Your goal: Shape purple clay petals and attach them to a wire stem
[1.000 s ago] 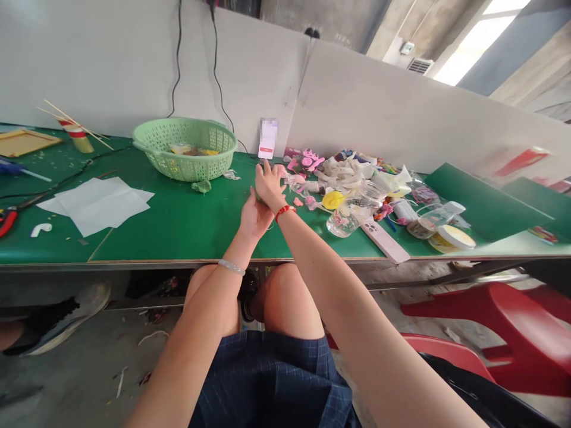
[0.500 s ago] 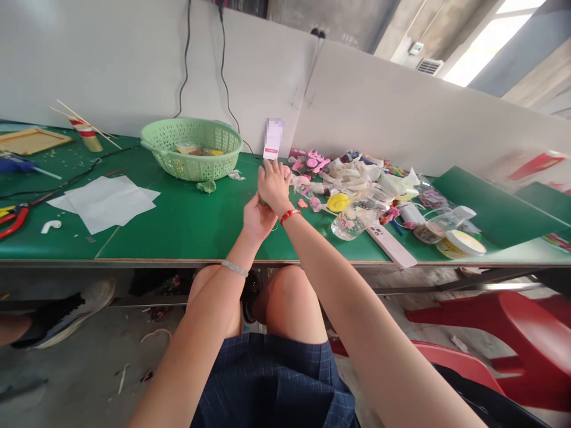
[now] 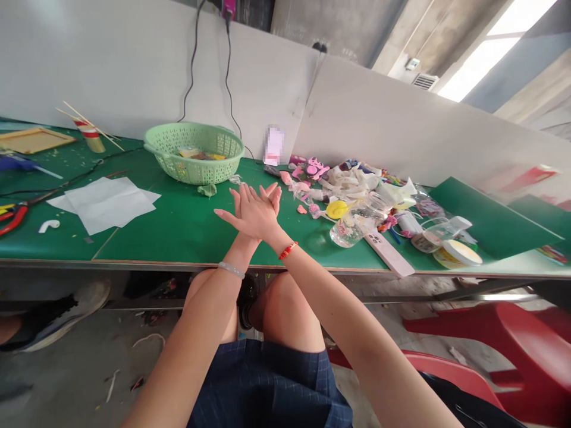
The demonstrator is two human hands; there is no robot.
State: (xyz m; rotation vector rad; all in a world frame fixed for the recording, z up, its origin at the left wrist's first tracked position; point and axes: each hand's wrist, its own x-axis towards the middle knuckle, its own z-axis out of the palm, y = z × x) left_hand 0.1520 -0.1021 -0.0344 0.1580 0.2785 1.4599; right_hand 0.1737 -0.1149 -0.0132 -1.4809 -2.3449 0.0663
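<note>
My two hands are pressed palm to palm above the green table [image 3: 178, 232], in front of the basket. My right hand [image 3: 250, 215], with a red bracelet at the wrist, lies on top, its fingers stretched out and thumb pointing left. My left hand [image 3: 271, 193] is mostly hidden beneath it; only its straight fingertips and the wrist with a pale bangle show. Whether anything lies between the palms is hidden. A small green lump [image 3: 206, 189] sits on the table just beyond the hands.
A green basket [image 3: 196, 153] stands at the back. White paper sheets [image 3: 107, 202], red-handled pliers [image 3: 11, 217] and an earbud [image 3: 49, 224] lie left. At the right are a clear jar [image 3: 357, 220], a pink phone [image 3: 387, 252], lids [image 3: 457, 252] and craft clutter. A red chair [image 3: 491, 333] is lower right.
Both hands have come back toward me from near the card at the wall. My right hand has turned across the left, and the fingers of both are now stretched and fanned.
</note>
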